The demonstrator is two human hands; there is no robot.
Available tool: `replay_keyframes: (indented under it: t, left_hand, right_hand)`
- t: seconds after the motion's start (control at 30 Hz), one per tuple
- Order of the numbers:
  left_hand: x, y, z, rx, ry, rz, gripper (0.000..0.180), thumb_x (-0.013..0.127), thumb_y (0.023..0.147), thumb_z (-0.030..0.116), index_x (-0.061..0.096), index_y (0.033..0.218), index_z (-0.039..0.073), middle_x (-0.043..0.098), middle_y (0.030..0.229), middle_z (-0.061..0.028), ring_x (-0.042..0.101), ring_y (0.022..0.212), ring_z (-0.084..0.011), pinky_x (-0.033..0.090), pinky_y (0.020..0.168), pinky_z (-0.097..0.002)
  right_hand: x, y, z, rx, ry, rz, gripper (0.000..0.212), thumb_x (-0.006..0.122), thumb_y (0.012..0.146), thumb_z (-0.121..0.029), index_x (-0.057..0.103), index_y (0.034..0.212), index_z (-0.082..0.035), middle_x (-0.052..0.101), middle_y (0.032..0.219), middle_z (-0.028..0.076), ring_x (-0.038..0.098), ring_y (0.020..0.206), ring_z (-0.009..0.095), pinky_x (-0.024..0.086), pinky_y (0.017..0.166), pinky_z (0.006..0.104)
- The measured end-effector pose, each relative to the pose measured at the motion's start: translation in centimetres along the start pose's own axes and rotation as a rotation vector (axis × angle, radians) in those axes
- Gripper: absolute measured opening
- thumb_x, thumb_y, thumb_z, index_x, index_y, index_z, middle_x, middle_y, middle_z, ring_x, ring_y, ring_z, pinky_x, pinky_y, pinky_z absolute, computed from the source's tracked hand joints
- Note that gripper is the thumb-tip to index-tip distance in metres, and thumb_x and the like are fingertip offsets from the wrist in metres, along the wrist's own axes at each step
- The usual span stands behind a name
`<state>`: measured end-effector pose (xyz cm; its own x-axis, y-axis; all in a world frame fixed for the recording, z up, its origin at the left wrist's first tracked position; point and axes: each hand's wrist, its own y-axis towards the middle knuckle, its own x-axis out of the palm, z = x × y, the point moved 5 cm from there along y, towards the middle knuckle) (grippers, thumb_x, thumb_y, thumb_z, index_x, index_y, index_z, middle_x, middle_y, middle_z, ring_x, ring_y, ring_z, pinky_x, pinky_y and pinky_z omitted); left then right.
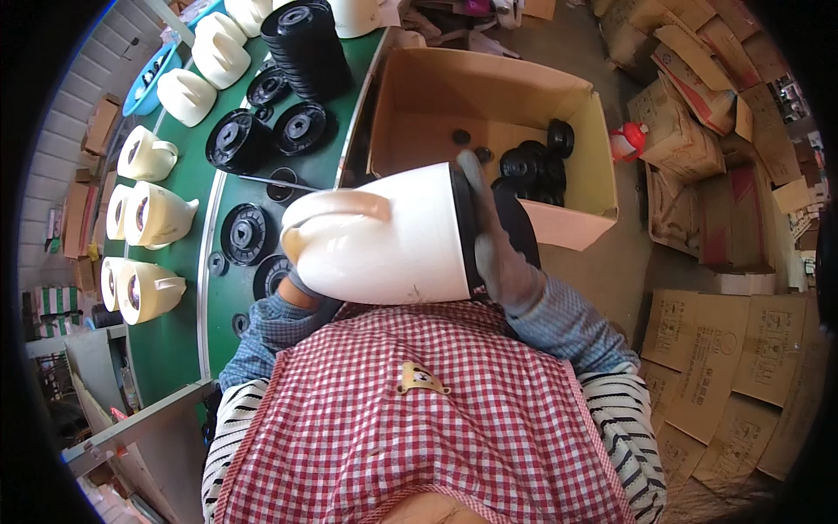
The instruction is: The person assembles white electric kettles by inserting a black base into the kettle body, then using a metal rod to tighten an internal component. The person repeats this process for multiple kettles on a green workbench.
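A cream insulated jug (393, 236) lies on its side in front of my chest, handle upward and spout end to the left. Its wide right end carries a black base ring (465, 229). My right hand (504, 258), in a grey glove, holds the jug at this base, with long fingers laid along the rim. A dark rounded piece (522, 229) shows behind that hand; I cannot make out what it is. Under the spout end, my left hand (310, 290) supports the jug. Most of its fingers are hidden by the jug body.
On the green table (166, 349) at left stand several cream jugs (160, 214), black round parts (247, 234) and a tall stack of black discs (305, 48). An open cardboard box (489, 83) with black round pieces sits ahead. Flattened cartons (707, 349) lie at right.
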<state>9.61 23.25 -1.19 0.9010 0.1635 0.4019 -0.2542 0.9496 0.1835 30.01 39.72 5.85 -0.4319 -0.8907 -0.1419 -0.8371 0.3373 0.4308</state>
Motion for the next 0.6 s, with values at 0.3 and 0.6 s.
replay_keyframes:
  t: [0.3, 0.6]
  left_hand:
    - [-1.9, -1.5, -2.0, 0.036, -0.503, 0.246, 0.059, 0.065, 0.1, 0.026, 0.043, 0.151, 0.007, 0.053, 0.148, -0.0161, 0.058, 0.129, -0.0263, 0.052, 0.104, -0.0419]
    - [3.8, 8.4, 11.4, -0.212, 1.113, 0.025, 0.05, 0.081, 0.075, 0.026, 0.068, 0.114, -0.002, 0.075, 0.102, -0.0163, 0.073, 0.094, -0.0296, 0.057, 0.085, -0.0369]
  right_hand:
    - [0.7, -0.4, -0.5, 0.04, 0.501, 0.083, 0.1, 0.057, 0.095, -0.063, 0.009, 0.165, -0.011, 0.018, 0.167, 0.018, 0.03, 0.151, 0.031, 0.026, 0.123, 0.0421]
    - [-5.4, -1.8, 2.3, 0.222, 0.065, 0.381, 0.082, 0.031, 0.104, -0.065, 0.026, 0.16, -0.006, 0.038, 0.16, 0.014, 0.04, 0.145, 0.027, 0.031, 0.12, 0.0387]
